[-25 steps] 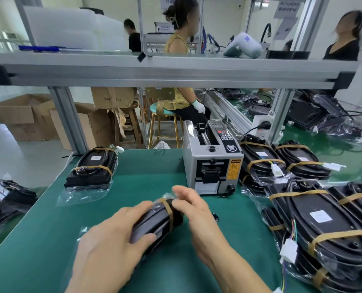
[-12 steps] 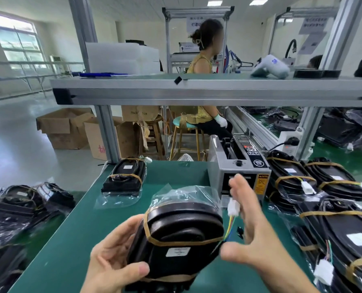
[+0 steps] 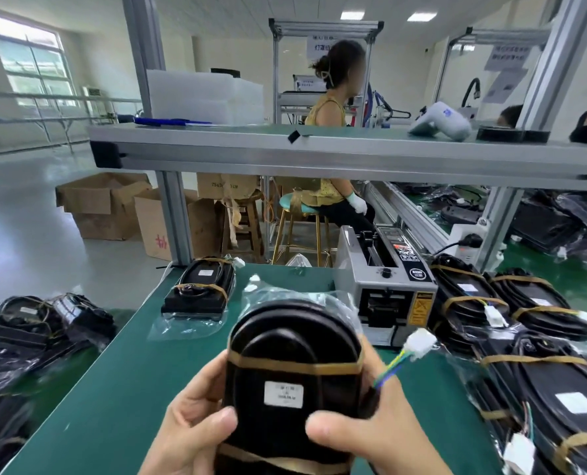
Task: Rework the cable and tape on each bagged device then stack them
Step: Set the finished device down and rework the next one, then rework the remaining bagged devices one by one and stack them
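— What are you wearing on your hands?

— Nothing. My left hand (image 3: pixel 196 430) is showing bare, no glove, no ring; my right hand (image 3: pixel 374 430) likewise.

— Sleeves?

— None are showing; both wrists are running bare to the frame's edge.

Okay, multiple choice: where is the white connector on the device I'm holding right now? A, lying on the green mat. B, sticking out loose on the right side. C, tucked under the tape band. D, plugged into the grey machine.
B: the white connector hangs free on its coloured wires to the right of the bagged device, which both the left hand and right hand grip.
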The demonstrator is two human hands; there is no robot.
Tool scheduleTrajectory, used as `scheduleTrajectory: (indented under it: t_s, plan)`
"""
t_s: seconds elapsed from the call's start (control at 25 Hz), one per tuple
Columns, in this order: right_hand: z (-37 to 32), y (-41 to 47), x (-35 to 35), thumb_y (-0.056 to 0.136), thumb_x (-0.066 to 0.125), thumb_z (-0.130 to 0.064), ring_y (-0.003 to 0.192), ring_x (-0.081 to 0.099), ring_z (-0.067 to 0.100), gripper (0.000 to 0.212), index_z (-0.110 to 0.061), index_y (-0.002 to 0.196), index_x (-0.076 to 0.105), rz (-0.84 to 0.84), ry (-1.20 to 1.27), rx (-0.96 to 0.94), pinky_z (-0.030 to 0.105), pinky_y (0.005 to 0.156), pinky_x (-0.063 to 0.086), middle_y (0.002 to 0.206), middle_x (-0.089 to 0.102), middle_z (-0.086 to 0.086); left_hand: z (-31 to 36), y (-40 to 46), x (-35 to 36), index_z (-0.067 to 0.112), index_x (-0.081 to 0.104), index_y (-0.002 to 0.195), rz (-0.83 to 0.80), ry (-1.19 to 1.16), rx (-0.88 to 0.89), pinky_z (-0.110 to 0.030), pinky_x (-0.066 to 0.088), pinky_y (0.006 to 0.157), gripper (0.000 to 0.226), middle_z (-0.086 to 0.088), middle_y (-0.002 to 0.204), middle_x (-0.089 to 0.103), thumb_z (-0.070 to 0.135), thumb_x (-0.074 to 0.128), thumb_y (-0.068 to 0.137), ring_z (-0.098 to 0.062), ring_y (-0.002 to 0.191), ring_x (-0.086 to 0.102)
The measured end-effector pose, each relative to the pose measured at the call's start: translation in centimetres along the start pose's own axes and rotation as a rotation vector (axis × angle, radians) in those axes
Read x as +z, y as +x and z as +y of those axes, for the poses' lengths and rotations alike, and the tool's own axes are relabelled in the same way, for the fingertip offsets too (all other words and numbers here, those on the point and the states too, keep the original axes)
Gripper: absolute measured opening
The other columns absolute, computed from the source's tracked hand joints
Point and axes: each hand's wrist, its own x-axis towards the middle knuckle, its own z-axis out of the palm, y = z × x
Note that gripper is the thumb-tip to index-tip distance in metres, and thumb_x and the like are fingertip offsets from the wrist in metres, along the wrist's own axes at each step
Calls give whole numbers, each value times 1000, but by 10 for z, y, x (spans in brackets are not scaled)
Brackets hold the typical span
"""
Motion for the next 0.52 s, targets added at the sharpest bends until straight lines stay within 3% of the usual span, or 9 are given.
scheduleTrajectory:
  t_s: [0.08, 0.16, 0.24, 0.32, 0.4, 0.48, 0.52]
  plan:
    - [1, 18, 9, 58, 80, -7, 117, 61, 18, 81, -34, 130, 54, 89, 136, -70, 22, 90, 50, 125, 65, 0, -1, 10, 3, 10, 67, 117, 9, -41, -98, -47, 49, 92, 52, -24, 124, 61, -1, 56, 67, -42, 111, 59]
    - [9, 42, 7, 59, 83, -5, 113, 64, 19, 80, -41, 125, 57, 180, 200, -58, 26, 88, 53, 124, 66, -1, 2, 24, -4, 15, 61, 126, -42, 185, -164, -44, 49, 96, 50, -16, 125, 63, 16, 64, 76, -34, 115, 59]
    - [21, 74, 2, 63, 82, -6, 106, 67, 22, 75, -48, 119, 59, 255, 244, 61, 35, 86, 57, 117, 69, 0, 6, 38, -19, 22, 60, 122, 7, 432, -287, -43, 55, 80, 55, -13, 115, 68, 36, 76, 72, -32, 99, 67]
    - [41, 109, -5, 73, 75, -8, 98, 70, 27, 63, -49, 118, 58, 327, 290, 234, 45, 85, 57, 110, 72, 3, 2, 53, -29, 24, 63, 116, 173, 493, -336, -36, 54, 59, 50, -15, 107, 69, 42, 79, 72, -31, 75, 67]
    - [63, 147, -11, 83, 70, -8, 89, 72, 28, 54, -42, 122, 56, 378, 326, 371, 45, 79, 58, 101, 75, 4, -17, 63, -42, 23, 54, 129, 414, 554, -220, -33, 51, 58, 50, -9, 110, 65, 29, 71, 82, -26, 69, 64]
    - [83, 185, -21, 87, 66, -8, 79, 72, 28, 47, -32, 125, 54, 465, 358, 460, 41, 68, 59, 95, 75, 7, -39, 67, -50, 21, 39, 141, 588, 933, -59, -32, 49, 72, 64, 2, 120, 56, 21, 70, 85, -17, 75, 60]
    - [90, 203, -27, 87, 65, -8, 76, 70, 29, 44, -25, 126, 55, 505, 378, 508, 40, 65, 57, 98, 73, 12, -47, 68, -53, 21, 33, 143, 574, 1146, 23, -30, 48, 78, 69, 3, 126, 51, 22, 70, 84, -14, 81, 58]
